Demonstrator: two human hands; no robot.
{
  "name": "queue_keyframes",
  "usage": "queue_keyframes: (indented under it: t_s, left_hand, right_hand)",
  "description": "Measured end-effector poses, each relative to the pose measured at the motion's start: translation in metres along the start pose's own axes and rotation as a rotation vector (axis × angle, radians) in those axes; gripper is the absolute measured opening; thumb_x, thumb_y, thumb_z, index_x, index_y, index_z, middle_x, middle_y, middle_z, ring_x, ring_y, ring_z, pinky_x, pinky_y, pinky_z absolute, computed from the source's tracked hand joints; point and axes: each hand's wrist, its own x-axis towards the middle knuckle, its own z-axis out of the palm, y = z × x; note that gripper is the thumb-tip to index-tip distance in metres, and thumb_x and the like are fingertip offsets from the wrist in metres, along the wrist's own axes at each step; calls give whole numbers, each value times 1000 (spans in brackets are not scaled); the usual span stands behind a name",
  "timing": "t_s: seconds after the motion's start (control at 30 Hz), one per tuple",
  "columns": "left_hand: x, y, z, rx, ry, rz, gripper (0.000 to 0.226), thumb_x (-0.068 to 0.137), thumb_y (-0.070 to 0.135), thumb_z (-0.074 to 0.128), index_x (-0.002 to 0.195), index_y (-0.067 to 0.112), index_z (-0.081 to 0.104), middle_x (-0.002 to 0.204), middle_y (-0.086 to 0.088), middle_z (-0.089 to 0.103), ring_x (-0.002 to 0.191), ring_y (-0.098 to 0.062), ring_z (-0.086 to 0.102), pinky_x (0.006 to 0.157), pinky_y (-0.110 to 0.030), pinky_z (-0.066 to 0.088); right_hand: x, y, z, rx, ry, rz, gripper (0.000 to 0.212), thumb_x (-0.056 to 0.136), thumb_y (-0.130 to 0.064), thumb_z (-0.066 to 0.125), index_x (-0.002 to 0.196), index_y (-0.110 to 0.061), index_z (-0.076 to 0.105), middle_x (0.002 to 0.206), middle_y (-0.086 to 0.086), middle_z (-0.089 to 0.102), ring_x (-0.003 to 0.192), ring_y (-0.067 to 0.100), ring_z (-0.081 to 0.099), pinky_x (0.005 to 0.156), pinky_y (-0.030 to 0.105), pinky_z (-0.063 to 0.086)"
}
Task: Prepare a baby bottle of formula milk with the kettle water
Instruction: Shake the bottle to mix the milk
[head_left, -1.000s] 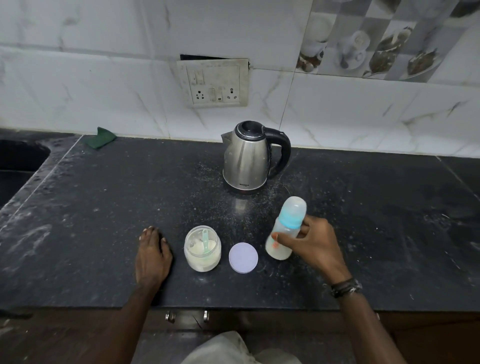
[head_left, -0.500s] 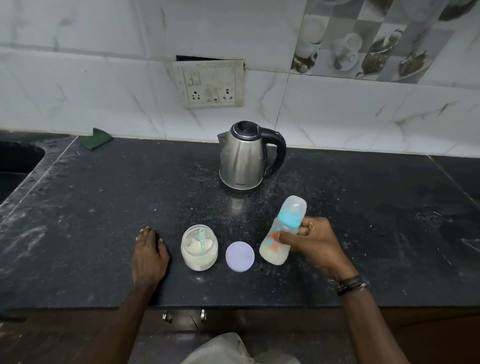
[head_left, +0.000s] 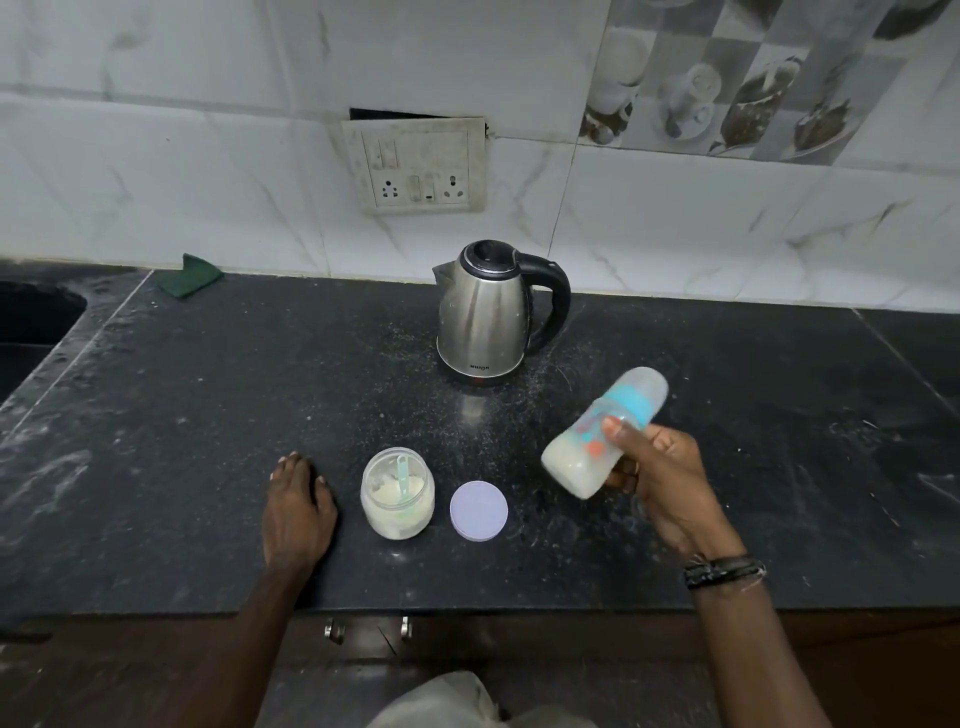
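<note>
— Near the counter's (head_left: 156, 415) front edge, what is the right hand (head_left: 670, 478) doing?
— Gripping the capped baby bottle (head_left: 597, 441), tilted, lifted off the counter, milky liquid inside.
— And the left hand (head_left: 296, 509)?
— Flat on the counter, holding nothing, beside the open formula jar (head_left: 397, 493) and its lid (head_left: 478, 511). The kettle (head_left: 485, 312) stands toward the back edge.

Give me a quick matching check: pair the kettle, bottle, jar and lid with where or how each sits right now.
Things:
1. kettle
2. bottle
3. jar
4. lid

States:
A. open, scoop inside, powder in it
B. tilted, held in the right hand
C. flat on the counter between jar and bottle
D. upright near the wall, handle to the right

Pairs: 1-D, 2-B, 3-A, 4-C
</note>
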Motion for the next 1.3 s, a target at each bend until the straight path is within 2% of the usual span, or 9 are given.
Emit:
queue_keyframes:
  t_s: [0.17, 0.4, 0.53, 0.63, 0.77, 0.87, 1.03, 1.13, 1.3]
  left_hand:
    - [0, -4, 2, 20, -5, 5, 27, 95, 4, 55, 119, -7, 59, 137, -30, 53, 131, -45, 46, 113, -53, 36]
    - [1, -7, 4, 38, -10, 13, 26, 95, 6, 54, 118, -6, 59, 136, -29, 54, 131, -44, 47, 112, -54, 37]
    - [1, -6, 5, 23, -20, -5, 31, 95, 6, 54, 123, -7, 58, 138, -29, 53, 133, -44, 45, 113, -54, 36]
    - [1, -7, 4, 25, -14, -4, 31, 95, 5, 55, 124, -8, 58, 138, -29, 53, 133, -44, 46, 113, -54, 36]
    - [0, -5, 4, 15, -10, -9, 32, 95, 4, 56, 124, -9, 58, 138, -30, 53, 133, -44, 46, 113, -54, 36]
    - [0, -5, 3, 19, -3, -8, 32, 95, 4, 56, 124, -8, 58, 138, -30, 53, 134, -44, 45, 114, -54, 36]
    - [-1, -3, 3, 11, -4, -8, 32, 95, 3, 56, 124, -9, 59, 138, -30, 53, 133, -45, 46, 114, -54, 35]
    - [1, -4, 2, 11, -3, -14, 32, 95, 4, 55, 124, -8, 59, 139, -29, 52, 135, -44, 44, 114, -53, 35]
    - [0, -5, 3, 24, -9, -23, 31, 95, 6, 55, 124, -6, 59, 139, -28, 53, 135, -43, 44, 113, -53, 37]
  right_hand:
    - [-2, 0, -5, -86, -9, -44, 24, 81, -6, 76, 104, -1, 72, 85, 3, 80, 79, 16, 77, 62, 22, 59]
    - [-2, 1, -5, -187, -55, 3, 32, 71, -24, 79, 99, -10, 74, 93, 9, 79, 89, 24, 77, 71, 30, 63]
    - [2, 4, -5, -19, 139, -15, 25, 85, -26, 74, 102, -8, 72, 92, 7, 79, 84, 18, 76, 64, 25, 60]
    - [1, 6, -5, -135, 39, 31, 35, 80, -26, 75, 107, -4, 72, 92, 6, 80, 84, 17, 77, 63, 23, 60]
    - [4, 5, -5, -52, 191, -21, 21, 85, -33, 72, 94, -13, 71, 88, 5, 79, 77, 13, 75, 61, 24, 59]
    - [4, 4, -4, -152, 54, 17, 22, 87, -23, 71, 104, -9, 72, 92, 7, 79, 82, 15, 76, 63, 24, 60]
    - [10, 0, -6, -69, 156, -18, 19, 89, -25, 70, 102, -11, 71, 89, 4, 79, 77, 11, 75, 60, 22, 58]
    - [10, 2, -6, -128, 62, -27, 36, 79, -30, 74, 107, -7, 72, 91, 5, 80, 83, 15, 76, 66, 25, 61]
    - [13, -2, -7, -129, 31, -49, 20, 85, -19, 73, 103, -10, 72, 90, 5, 80, 80, 13, 76, 63, 21, 59]
